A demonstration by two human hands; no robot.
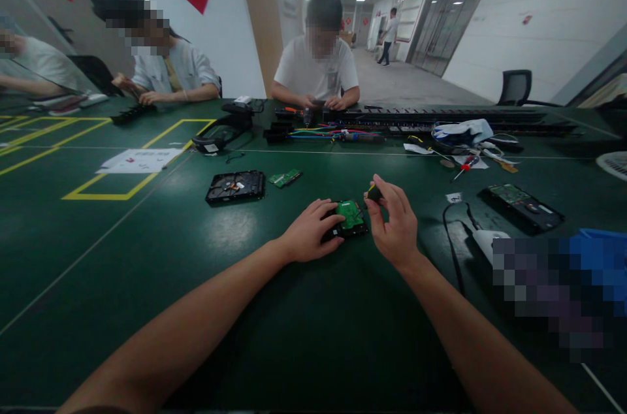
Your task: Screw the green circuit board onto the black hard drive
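A hard drive [351, 215] lies on the green table in front of me, its green circuit board facing up. My left hand [309, 231] grips the drive from its left side, fingers over the top edge and thumb along the near edge. In my right hand [396, 226] is a small screwdriver [374, 192] with a black and yellow handle, pinched between thumb and fingers. Its shaft slants down toward the right part of the circuit board; whether the tip sits in a screw is too small to tell.
Left of centre lie another hard drive [235, 187] and a loose green circuit board [285, 178]. A third drive [522, 207] rests at the right, near a cable [451, 241]. Tools [465, 167], wires [323, 133] and a headset [223, 133] stand farther back. A person [318, 68] sits opposite.
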